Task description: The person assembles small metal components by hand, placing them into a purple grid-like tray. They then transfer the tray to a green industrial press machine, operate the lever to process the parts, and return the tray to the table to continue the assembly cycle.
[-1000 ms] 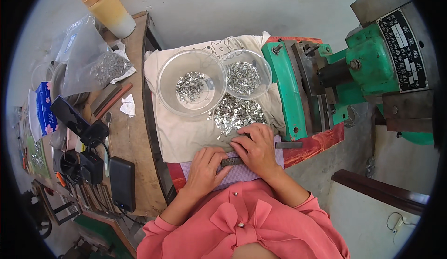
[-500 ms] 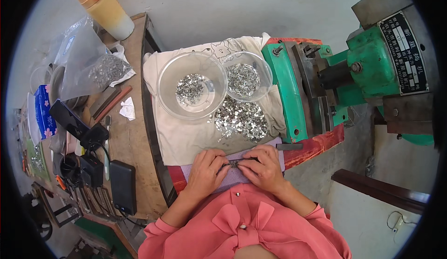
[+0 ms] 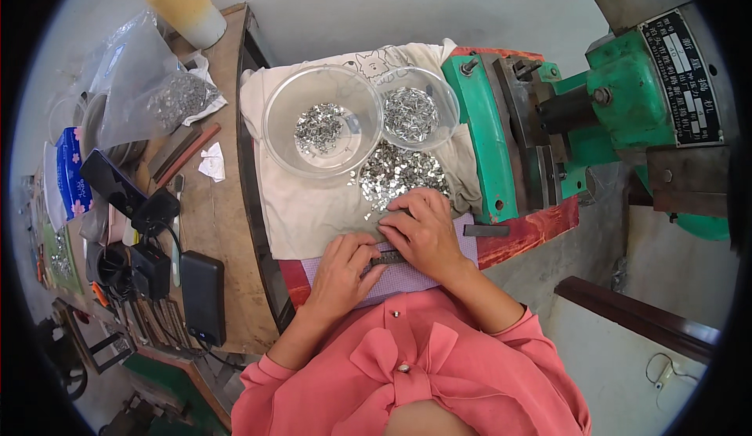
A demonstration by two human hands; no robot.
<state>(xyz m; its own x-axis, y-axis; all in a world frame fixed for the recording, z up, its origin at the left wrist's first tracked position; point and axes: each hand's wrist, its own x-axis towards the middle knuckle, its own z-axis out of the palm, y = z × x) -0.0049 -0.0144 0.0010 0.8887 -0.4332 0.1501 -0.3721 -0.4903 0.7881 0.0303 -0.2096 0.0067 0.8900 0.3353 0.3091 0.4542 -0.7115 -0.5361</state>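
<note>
Hands, 2, bare.
Left hand (image 3: 342,267): partly curled, thumb and fingers closed about the left end of the bar.
Right hand (image 3: 425,232): fingers bent, at the near edge of the pile; whether it pinches a piece cannot be told.

Bar (image 3: 388,257), 1: dark, narrow, between the hands above the purple mat (image 3: 399,281); its right end is hidden by the right hand. (Any pieces set in it are too small to make out.)

Pile (image 3: 399,176), 1: small shiny metal bits, loose on the cloth (image 3: 291,220), just in front of the right hand.
Tubs, 2, clear: the large tub (image 3: 280,123) with a modest heap on its floor; the small tub (image 3: 452,115), beside it, with its floor well covered by slivers.
Spare bar (image 3: 486,231), 1: dark, lying right of the right hand, touched by neither.
Press (image 3: 487,158), 1: green, untouched.

Progress, as judged: part-way. The bar is in hand and not yet put down; the pile, a good many bits, seems left to handle. Which tub, if either, holds finished pieces cannot be told, so no count of work done is possible.
</note>
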